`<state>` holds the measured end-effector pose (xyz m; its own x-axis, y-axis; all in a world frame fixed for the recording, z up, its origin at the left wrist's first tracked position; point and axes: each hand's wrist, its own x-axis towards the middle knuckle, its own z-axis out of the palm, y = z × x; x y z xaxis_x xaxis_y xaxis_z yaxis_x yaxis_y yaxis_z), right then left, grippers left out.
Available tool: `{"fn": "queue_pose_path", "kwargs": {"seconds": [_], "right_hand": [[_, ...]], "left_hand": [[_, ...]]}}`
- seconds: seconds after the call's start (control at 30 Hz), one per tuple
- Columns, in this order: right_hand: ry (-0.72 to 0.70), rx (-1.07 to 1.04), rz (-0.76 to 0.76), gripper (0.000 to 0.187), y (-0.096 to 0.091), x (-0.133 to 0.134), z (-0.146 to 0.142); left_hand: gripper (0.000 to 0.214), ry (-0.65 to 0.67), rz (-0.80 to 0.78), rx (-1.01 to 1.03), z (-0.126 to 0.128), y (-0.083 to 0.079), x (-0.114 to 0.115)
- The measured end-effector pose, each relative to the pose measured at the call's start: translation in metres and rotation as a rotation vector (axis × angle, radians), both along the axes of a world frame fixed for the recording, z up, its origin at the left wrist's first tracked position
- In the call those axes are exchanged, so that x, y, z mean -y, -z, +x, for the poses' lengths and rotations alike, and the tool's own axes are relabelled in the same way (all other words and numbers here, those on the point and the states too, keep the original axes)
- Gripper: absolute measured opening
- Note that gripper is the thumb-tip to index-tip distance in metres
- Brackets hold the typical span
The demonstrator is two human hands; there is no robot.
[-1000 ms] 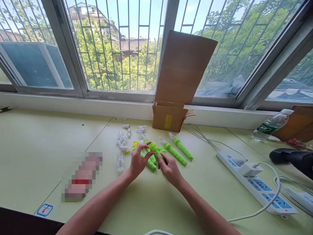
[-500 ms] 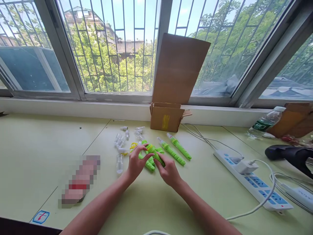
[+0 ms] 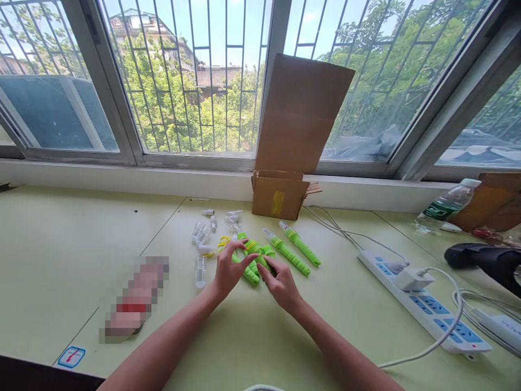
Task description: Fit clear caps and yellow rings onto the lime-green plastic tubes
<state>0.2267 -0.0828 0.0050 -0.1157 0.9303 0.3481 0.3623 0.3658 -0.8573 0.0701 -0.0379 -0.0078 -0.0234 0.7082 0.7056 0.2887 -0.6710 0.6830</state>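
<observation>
Between my two hands is a green plastic tube (image 3: 264, 262) with a yellow ring (image 3: 251, 246) near its upper end. My left hand (image 3: 230, 270) pinches around the ringed end with thumb and forefinger. Lower on the same tube, my right hand (image 3: 281, 285) grips the body with thumb and fingers. Other green tubes lie beneath and behind the hands, partly hidden by them. To the right of them rest two green tubes with clear tips, a nearer one (image 3: 288, 252) and a farther one (image 3: 301, 244). Yellow rings (image 3: 223, 241) lie just beyond my left hand.
Clear plastic caps (image 3: 200, 271) and small white-and-clear tips (image 3: 208, 212) lie left of the hands. A cardboard box (image 3: 279, 196) stands against the sill. On the right are a power strip (image 3: 423, 304) with cables and a water bottle (image 3: 450, 205). A blurred-out item (image 3: 138, 298) lies left.
Both hands keep nearly the same hold on the green tube. The whole view has shifted slightly, so things appear a little farther right.
</observation>
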Motion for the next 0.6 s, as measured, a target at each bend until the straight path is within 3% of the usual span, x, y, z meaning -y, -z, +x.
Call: {"fn": "queue_pose_path", "kwargs": {"seconds": [0.27,0.6], "right_hand": [[-0.12,-0.256,-0.227,0.034,0.0026,0.0023,-0.0058],[-0.19,-0.41,-0.336,0.034,-0.0004,0.0022,-0.0053]], "left_hand": [[0.025,0.032,-0.038,0.022,-0.0007,-0.0018,0.0],[0.027,0.088,-0.066,0.029,-0.0018,-0.0035,-0.0011]]}}
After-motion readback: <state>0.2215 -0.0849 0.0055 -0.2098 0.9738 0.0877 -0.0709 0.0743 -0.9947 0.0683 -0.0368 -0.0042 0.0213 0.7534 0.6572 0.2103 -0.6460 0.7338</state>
